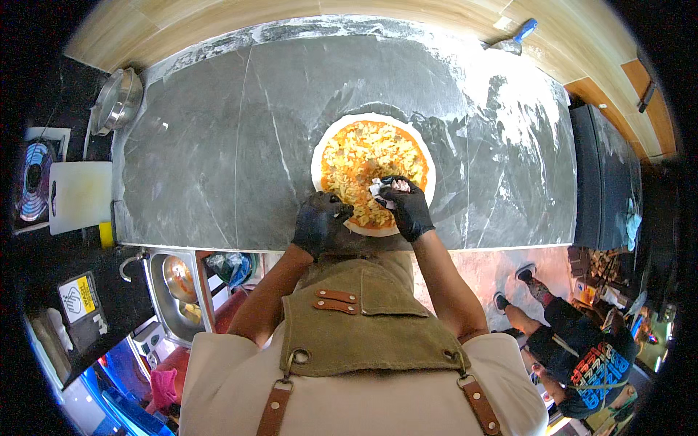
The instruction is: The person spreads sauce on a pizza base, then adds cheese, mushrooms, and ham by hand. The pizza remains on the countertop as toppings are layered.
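Note:
An unbaked pizza [376, 147] with a pale dough rim, red sauce and yellowish shredded topping lies near the front edge of the grey stone counter [185, 141]. My right hand [410, 210], in a black glove, is over the pizza's lower right part. It grips a small crumpled white bundle [377, 188] with something pinkish showing at the fingers; what exactly it is cannot be told. My left hand [323, 220], also in a black glove, is at the pizza's lower left rim with curled fingers. Whether anything is pinched in those fingers is unclear.
Flour [512, 98] whitens the counter's right side, below a blue-handled scraper [515, 43]. Metal bowls [117, 101] and a white cutting board [82, 196] are at the left. Lower left is a sink [188, 321] with a pan. Another person [583, 349] is at the lower right.

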A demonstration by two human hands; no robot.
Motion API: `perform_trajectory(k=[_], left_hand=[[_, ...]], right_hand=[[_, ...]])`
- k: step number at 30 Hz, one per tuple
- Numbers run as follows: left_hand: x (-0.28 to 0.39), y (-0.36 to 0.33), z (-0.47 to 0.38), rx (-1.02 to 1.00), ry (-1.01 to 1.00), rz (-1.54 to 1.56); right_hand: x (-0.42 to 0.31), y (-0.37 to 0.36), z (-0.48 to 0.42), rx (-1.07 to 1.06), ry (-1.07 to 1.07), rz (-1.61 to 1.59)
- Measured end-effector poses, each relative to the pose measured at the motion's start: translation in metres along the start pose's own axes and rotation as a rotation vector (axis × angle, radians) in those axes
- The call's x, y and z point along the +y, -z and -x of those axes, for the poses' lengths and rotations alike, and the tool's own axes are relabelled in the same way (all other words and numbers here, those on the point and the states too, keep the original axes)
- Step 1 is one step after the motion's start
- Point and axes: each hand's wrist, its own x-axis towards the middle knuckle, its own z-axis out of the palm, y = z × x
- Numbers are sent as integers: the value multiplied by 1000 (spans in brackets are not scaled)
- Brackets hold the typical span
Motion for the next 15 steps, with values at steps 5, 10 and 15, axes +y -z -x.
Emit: perform_trajectory(k=[5,10,15], left_hand=[[-9,5,-7,70,209,285],[-13,4,-34,49,166,434],[-28,-7,-43,22,272,557]], right_hand=[[15,-17,-2,58,95,102],[22,-31,-2,43,76,-37],[28,-32,-10,75,40,-230]])
